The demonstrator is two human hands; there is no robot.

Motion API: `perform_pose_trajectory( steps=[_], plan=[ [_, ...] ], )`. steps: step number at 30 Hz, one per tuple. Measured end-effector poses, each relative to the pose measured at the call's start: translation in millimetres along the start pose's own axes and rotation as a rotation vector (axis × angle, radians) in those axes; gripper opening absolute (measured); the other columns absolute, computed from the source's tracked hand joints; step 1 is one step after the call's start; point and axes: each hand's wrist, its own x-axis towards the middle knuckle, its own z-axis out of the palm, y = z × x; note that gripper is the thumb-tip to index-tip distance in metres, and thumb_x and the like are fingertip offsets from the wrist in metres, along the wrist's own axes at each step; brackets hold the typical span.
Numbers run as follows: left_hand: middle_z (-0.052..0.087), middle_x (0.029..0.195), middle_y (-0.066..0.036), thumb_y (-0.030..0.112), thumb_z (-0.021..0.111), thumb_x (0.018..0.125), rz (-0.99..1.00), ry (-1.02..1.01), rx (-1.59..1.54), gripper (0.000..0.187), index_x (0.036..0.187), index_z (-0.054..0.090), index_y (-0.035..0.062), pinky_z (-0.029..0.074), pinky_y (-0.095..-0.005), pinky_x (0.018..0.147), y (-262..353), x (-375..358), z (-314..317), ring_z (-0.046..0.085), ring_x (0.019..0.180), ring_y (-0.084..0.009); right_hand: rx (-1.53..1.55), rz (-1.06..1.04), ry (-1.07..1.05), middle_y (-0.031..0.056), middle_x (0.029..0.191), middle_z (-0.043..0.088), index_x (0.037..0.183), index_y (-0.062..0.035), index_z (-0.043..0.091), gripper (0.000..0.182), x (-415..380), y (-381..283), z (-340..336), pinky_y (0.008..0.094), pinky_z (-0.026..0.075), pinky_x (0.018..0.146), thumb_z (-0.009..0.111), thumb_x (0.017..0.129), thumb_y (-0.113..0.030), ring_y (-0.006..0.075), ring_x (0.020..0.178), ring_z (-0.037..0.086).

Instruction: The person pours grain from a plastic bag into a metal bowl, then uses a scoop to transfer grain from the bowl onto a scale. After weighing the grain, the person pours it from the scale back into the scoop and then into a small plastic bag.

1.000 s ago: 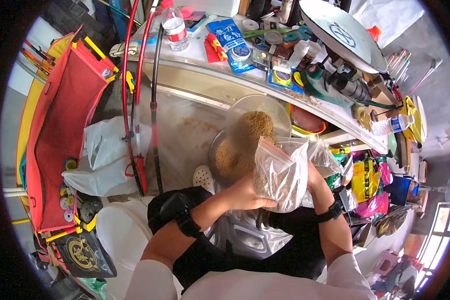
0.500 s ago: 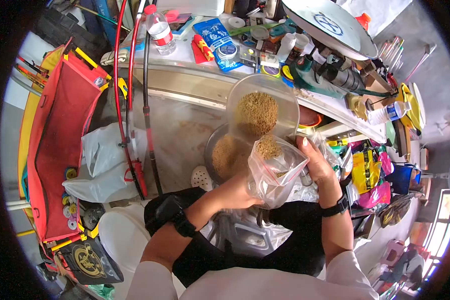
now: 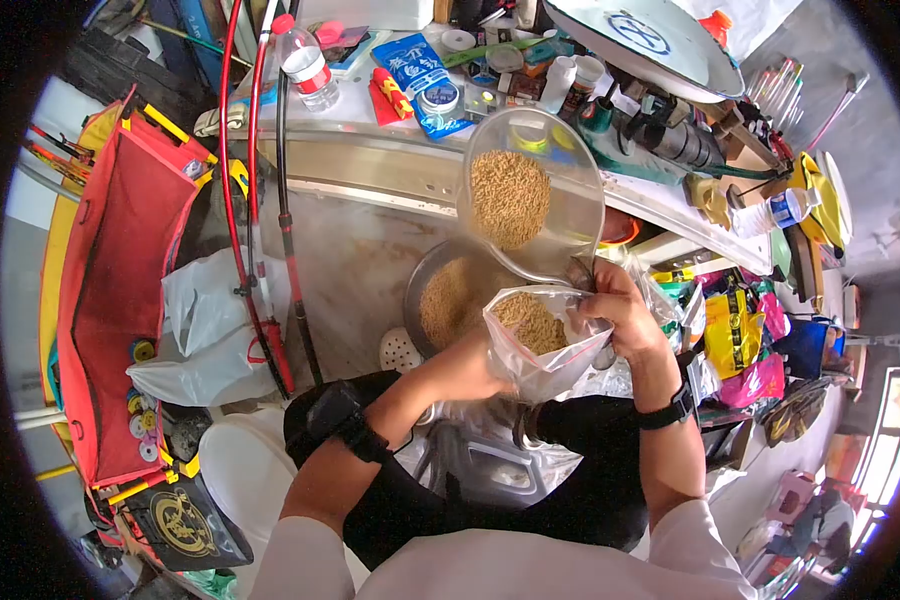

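My left hand (image 3: 475,362) is closed round the side of a clear zip bag (image 3: 550,372), which is partly filled with tan pellets (image 3: 532,325). Just above the bag, my right hand (image 3: 622,308) grips the near end of a clear plastic measuring jug (image 3: 576,165) and also touches the bag's right edge. More pellets (image 3: 510,198) lie inside the jug, which leans over the bag's far side. Left of the bag, a metal bowl (image 3: 418,283) of fine tan grains (image 3: 452,303) rests on the floor, partly hidden by my left hand.
Fishing rods (image 3: 288,230) stand left of the bowl, beside a red open bag (image 3: 120,290) and white plastic bags (image 3: 205,320). Ahead is a cluttered table (image 3: 370,185) with a water bottle (image 3: 310,75) and a large enamel basin (image 3: 690,70). Colourful packets (image 3: 730,335) lie at right.
The jug has tipped back from the bag's mouth, and its pellets sit farther from the bag. The bag has shifted slightly left and holds visibly more pellets.
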Motion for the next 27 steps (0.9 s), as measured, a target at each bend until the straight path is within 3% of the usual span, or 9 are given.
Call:
perform_pose_trajectory(
  steps=[4, 6, 11, 13, 16, 18, 22, 24, 27],
  plan=[
    [0.047, 0.128, -0.016, 0.01, 0.074, 0.068, -0.183, -0.067, -0.15, 0.05, 0.114, 0.056, 0.0056, 0.032, -0.0386, 0.103, 3, 6, -3, 0.044, 0.119, -0.0297, -0.036, -0.006, -0.002, 0.0054, 0.084, 0.06, 0.107, 0.0059, 0.052, 0.041, -1, 3, -1, 0.0204, 0.04, 0.057, 0.051, 0.066, 0.003, 0.0092, 0.068, 0.052],
    [0.053, 0.12, -0.017, 0.003, 0.07, 0.068, -0.018, 0.119, -0.031, 0.059, 0.123, 0.046, 0.0021, 0.037, -0.0357, 0.098, 6, 8, -3, 0.049, 0.115, -0.0276, 0.063, -0.021, 0.068, 0.0046, 0.081, 0.058, 0.108, 0.0054, 0.05, 0.043, -3, 4, 4, 0.0195, 0.039, 0.054, 0.051, 0.065, 0.003, 0.0092, 0.065, 0.053],
    [0.05, 0.124, -0.017, 0.005, 0.071, 0.069, -0.078, 0.15, -0.096, 0.066, 0.128, 0.041, 0.0031, 0.036, -0.0349, 0.099, 1, 14, -5, 0.047, 0.117, -0.0266, 0.196, -0.013, 0.014, 0.0073, 0.083, 0.057, 0.113, 0.0041, 0.048, 0.05, -4, 2, 0, 0.0227, 0.04, 0.048, 0.049, 0.063, 0.002, 0.0121, 0.057, 0.052],
    [0.049, 0.125, -0.017, 0.006, 0.072, 0.069, -0.097, 0.141, -0.1, 0.068, 0.129, 0.039, 0.0037, 0.036, -0.0347, 0.099, 2, 14, -7, 0.047, 0.118, -0.0265, 0.181, 0.003, 0.04, 0.0044, 0.08, 0.056, 0.104, 0.0044, 0.05, 0.041, -3, 2, 2, 0.0208, 0.039, 0.049, 0.053, 0.063, 0.004, 0.01, 0.06, 0.052],
    [0.048, 0.127, -0.016, 0.005, 0.07, 0.071, -0.083, 0.194, -0.058, 0.069, 0.131, 0.036, 0.0029, 0.036, -0.0339, 0.1, 7, 13, -9, 0.046, 0.119, -0.0262, 0.08, 0.023, 0.063, 0.005, 0.081, 0.057, 0.103, 0.0045, 0.051, 0.037, 1, 6, 13, 0.0213, 0.04, 0.051, 0.052, 0.066, 0.005, 0.0104, 0.062, 0.053],
    [0.047, 0.128, -0.016, 0.004, 0.068, 0.073, 0.046, 0.282, -0.098, 0.066, 0.131, 0.037, 0.0016, 0.035, -0.0336, 0.101, 3, 16, -9, 0.046, 0.12, -0.0256, 0.029, 0.013, 0.102, 0.0054, 0.082, 0.057, 0.103, 0.0045, 0.051, 0.036, 4, 18, 11, 0.0216, 0.04, 0.052, 0.052, 0.067, 0.006, 0.0105, 0.063, 0.053],
    [0.042, 0.134, -0.014, 0.009, 0.072, 0.071, -0.052, 0.215, -0.061, 0.075, 0.135, 0.034, 0.0038, 0.031, -0.0342, 0.104, 4, 15, -17, 0.04, 0.125, -0.024, -0.01, 0.05, 0.132, 0.0061, 0.087, 0.058, 0.105, 0.0051, 0.05, 0.039, 6, 21, 2, 0.0223, 0.042, 0.055, 0.052, 0.066, 0.006, 0.0113, 0.066, 0.054],
    [0.047, 0.129, -0.017, 0.003, 0.067, 0.073, -0.039, 0.212, -0.026, 0.063, 0.13, 0.039, 0.001, 0.036, -0.0338, 0.1, 4, 16, -17, 0.046, 0.121, -0.0256, 0.0, 0.042, 0.146, 0.0049, 0.086, 0.057, 0.103, 0.0046, 0.051, 0.036, 5, 15, 3, 0.0232, 0.042, 0.059, 0.052, 0.067, 0.005, 0.0118, 0.07, 0.054],
    [0.047, 0.129, -0.016, 0.001, 0.065, 0.073, -0.106, 0.111, 0.05, 0.063, 0.131, 0.039, 0.0019, 0.036, -0.034, 0.1, 18, 18, -26, 0.046, 0.121, -0.0257, -0.18, -0.041, 0.136, 0.0044, 0.085, 0.056, 0.102, 0.0046, 0.051, 0.035, 5, 12, 6, 0.0231, 0.041, 0.061, 0.053, 0.068, 0.004, 0.011, 0.073, 0.053]
  ],
)
